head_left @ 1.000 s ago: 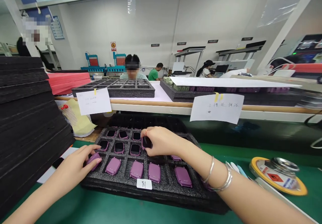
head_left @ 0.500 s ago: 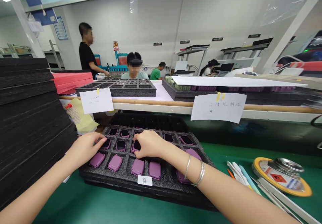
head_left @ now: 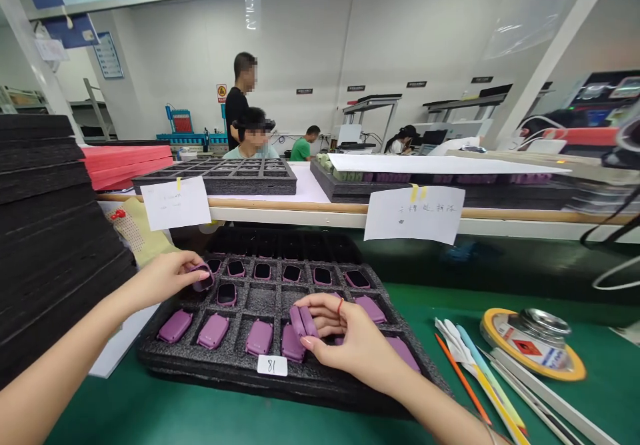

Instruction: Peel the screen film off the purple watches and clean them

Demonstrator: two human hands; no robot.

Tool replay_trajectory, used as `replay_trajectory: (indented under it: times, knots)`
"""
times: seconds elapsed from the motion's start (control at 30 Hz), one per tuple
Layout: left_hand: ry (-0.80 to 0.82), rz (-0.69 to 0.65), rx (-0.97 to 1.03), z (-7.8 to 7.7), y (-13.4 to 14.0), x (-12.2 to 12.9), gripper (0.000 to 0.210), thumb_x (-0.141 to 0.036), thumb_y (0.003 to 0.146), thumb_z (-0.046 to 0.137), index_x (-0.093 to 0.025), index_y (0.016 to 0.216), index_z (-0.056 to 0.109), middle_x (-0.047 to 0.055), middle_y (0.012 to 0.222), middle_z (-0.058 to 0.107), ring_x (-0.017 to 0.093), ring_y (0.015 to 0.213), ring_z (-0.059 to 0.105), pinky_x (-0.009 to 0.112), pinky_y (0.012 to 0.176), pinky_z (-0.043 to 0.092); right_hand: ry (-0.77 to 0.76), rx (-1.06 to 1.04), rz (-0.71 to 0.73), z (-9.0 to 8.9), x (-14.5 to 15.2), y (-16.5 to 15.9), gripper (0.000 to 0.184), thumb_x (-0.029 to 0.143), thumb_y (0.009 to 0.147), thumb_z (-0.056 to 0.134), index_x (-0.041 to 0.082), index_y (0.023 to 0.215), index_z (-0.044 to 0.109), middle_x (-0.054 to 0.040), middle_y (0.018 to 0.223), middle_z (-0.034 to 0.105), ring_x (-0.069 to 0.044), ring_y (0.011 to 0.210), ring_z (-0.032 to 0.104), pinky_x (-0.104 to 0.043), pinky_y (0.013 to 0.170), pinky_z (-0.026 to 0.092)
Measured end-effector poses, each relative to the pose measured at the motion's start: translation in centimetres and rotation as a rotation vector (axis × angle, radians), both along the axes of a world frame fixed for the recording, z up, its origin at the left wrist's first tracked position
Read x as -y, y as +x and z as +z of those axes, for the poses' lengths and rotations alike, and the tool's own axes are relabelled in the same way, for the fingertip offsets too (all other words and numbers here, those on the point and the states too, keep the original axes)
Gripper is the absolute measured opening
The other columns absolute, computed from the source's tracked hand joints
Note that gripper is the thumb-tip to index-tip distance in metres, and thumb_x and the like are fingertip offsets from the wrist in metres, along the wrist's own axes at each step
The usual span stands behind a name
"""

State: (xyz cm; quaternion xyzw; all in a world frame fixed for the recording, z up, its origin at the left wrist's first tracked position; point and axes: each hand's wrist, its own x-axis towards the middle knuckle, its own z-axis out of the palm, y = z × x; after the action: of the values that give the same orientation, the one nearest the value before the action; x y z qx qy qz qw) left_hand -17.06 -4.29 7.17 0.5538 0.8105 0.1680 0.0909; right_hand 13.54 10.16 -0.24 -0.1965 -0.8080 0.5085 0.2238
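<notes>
Green tabletop point(head_left: 215, 413), paired purple watches point(head_left: 297, 323), long axes slanting far-left

The green table point(head_left: 210, 421) carries a black foam tray point(head_left: 250, 388) across its middle. Toward the table's left edge stands a tall stack of black foam point(head_left: 45, 245); white paper point(head_left: 115, 355) lies between stack and tray. Toward the right edge lie an orange stick point(head_left: 463, 378), white tools point(head_left: 457, 348), a pale blue tool point(head_left: 473, 341) and a long narrow strip point(head_left: 555, 395), with a round yellow-rimmed container point(head_left: 530, 348) just beside them. Above, a shelf point(head_left: 320, 217) bears red foam sheets point(head_left: 127, 165) near its left end, a divided tray point(head_left: 235, 186) beside them, and another dark tray point(head_left: 350, 193) right of that.
</notes>
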Motion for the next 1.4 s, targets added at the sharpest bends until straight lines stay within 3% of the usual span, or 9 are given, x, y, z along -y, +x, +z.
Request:
replay_trajectory:
  times: [0.27,0.43,0.53,0.63,0.77,0.9,1.0,1.17,1.4]
  knots:
    - [-0.003,-0.076,-0.017,-2.7,3.7,-3.0,0.044,-0.055,0.084,0.060,-0.020,0.106,0.076,0.011,0.103,0.078,0.030,0.087,0.070,0.036,0.078,0.050,-0.100,-0.094,0.009,0.2,0.5,0.1,0.045,0.022,0.066,0.079,0.018,0.109,0.068,0.0013,0.083,0.064,-0.012,0.072,0.063,-0.027,0.076,0.059]
    - [-0.063,-0.082,0.051,-2.9,3.0,-3.2,0.050,-0.064,0.079,0.063,-0.020,0.100,0.075,0.006,0.083,0.077,0.029,0.076,0.071,0.033,0.065,0.051,-0.123,-0.120,0.010,0.0,0.2,0.3,0.051,0.023,0.064,0.081,0.019,0.114,0.069,-0.0008,0.089,0.069,-0.015,0.078,0.068,-0.031,0.081,0.060]
    - [0.102,-0.028,0.161,-2.9,4.6,-3.1,0.046,-0.063,0.079,0.067,-0.022,0.100,0.072,0.006,0.101,0.076,0.029,0.095,0.069,0.034,0.079,0.053,-0.131,-0.164,-0.007,0.0,0.2,0.3,0.051,0.023,0.063,0.082,0.019,0.113,0.069,-0.0007,0.090,0.070,-0.014,0.077,0.068,-0.030,0.078,0.061]
    - [0.323,0.070,0.587,-2.6,8.0,-3.1,0.044,-0.059,0.080,0.070,-0.020,0.101,0.069,0.006,0.095,0.075,0.022,0.079,0.067,0.028,0.063,0.053,-0.132,-0.222,-0.042,0.2,0.3,0.3,0.051,0.023,0.063,0.082,0.020,0.113,0.069,-0.0007,0.089,0.072,-0.015,0.077,0.070,-0.031,0.078,0.061]
    - [0.472,0.099,1.251,-1.8,12.8,-3.9,0.029,-0.036,0.070,0.083,-0.018,0.085,0.066,-0.001,0.080,0.071,0.001,0.043,0.035,0.014,0.039,0.031,-0.128,-0.326,-0.116,0.6,0.2,0.5,0.047,0.023,0.067,0.078,0.022,0.113,0.066,-0.0021,0.093,0.077,-0.019,0.086,0.074,-0.033,0.081,0.062]
    - [0.449,0.236,1.700,-1.9,16.0,-5.4,0.010,-0.020,0.085,0.061,-0.014,0.082,0.069,0.001,0.064,0.063,0.007,0.048,0.052,0.019,0.051,0.053,-0.110,-0.455,-0.204,1.0,-0.2,0.8,0.045,0.025,0.073,0.072,0.022,0.116,0.060,-0.0055,0.104,0.077,-0.020,0.091,0.076,-0.035,0.087,0.062]
    - [0.375,0.288,1.757,-3.0,17.2,-5.9,0.016,-0.018,0.094,0.059,-0.013,0.084,0.071,0.004,0.074,0.068,0.013,0.074,0.068,0.027,0.078,0.063,0.013,-0.543,-0.218,0.8,-0.2,1.0,0.046,0.017,0.074,0.072,0.023,0.118,0.059,-0.0058,0.110,0.077,-0.020,0.095,0.076,-0.033,0.090,0.062]
    - [0.199,0.114,1.797,-4.6,17.6,-5.5,0.039,-0.049,0.088,0.071,-0.013,0.102,0.070,0.013,0.100,0.075,0.023,0.088,0.075,0.036,0.082,0.064,0.330,-0.501,-0.175,-0.1,0.2,1.3,0.069,0.008,0.070,0.074,0.027,0.133,0.053,-0.0041,0.123,0.072,-0.020,0.112,0.071,-0.030,0.098,0.059]
    - [0.128,-0.012,1.712,-4.9,17.2,-4.6,0.043,-0.041,0.079,0.083,-0.017,0.111,0.068,0.012,0.106,0.076,0.023,0.093,0.075,0.034,0.087,0.059,0.305,-0.207,-0.020,-0.6,-0.6,1.2,0.077,0.017,0.075,0.082,0.026,0.144,0.047,-0.0061,0.134,0.068,-0.023,0.118,0.069,-0.033,0.098,0.060]
